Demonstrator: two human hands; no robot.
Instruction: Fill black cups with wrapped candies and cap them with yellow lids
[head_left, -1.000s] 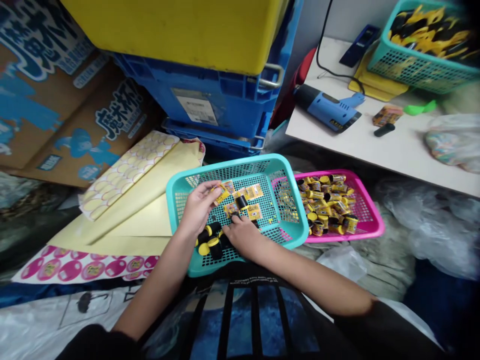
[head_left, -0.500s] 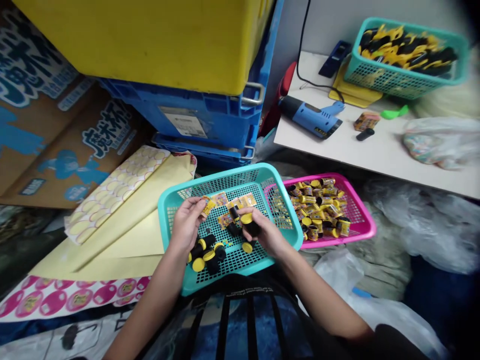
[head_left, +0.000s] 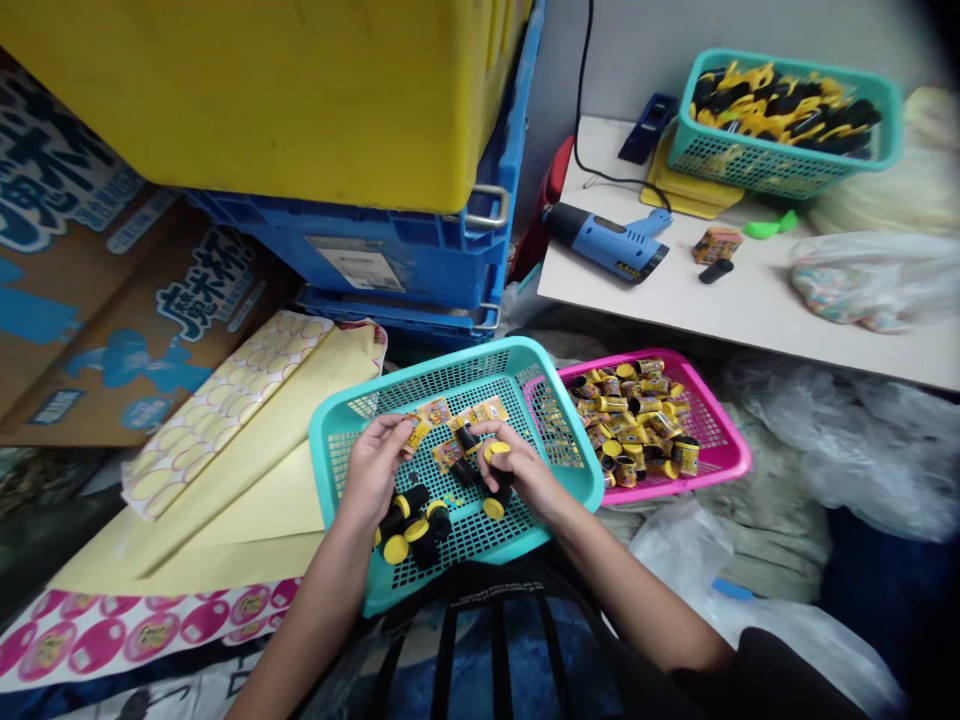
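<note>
**A:** What's just shifted down there?

**B:** The right hand (head_left: 521, 472) has sunk lower over the teal plastic basket (head_left: 442, 362). Its fingers (head_left: 504, 437) curl around a black tube with a yellow cap (head_left: 495, 462), pinching it and hiding much of it.

**A:** And the left hand (head_left: 373, 465)?

**B:** Its fingers (head_left: 395, 428) are bunched together near the middle of the basket, with a small gold packet (head_left: 417, 432) at their tips. I can't tell whether they're gripping it or only touching it.

**A:** Where's the rest of the small stuff?

**B:** Gold packets (head_left: 469, 412) lie in a loose line on the mesh, toward the far side of the basket. Black capped tubes (head_left: 411, 525) cluster near the front edge, just beside a loose yellow cap (head_left: 493, 509).

**A:** Anything close by?

**B:** Just right of the teal basket, a pink basket (head_left: 724, 465) is heaped with labelled containers (head_left: 630, 405). At the upper right, a white worktop (head_left: 600, 300) carries a blue heat gun (head_left: 604, 243). Printed sticker sheets (head_left: 127, 625) spread across the lower left.
</note>
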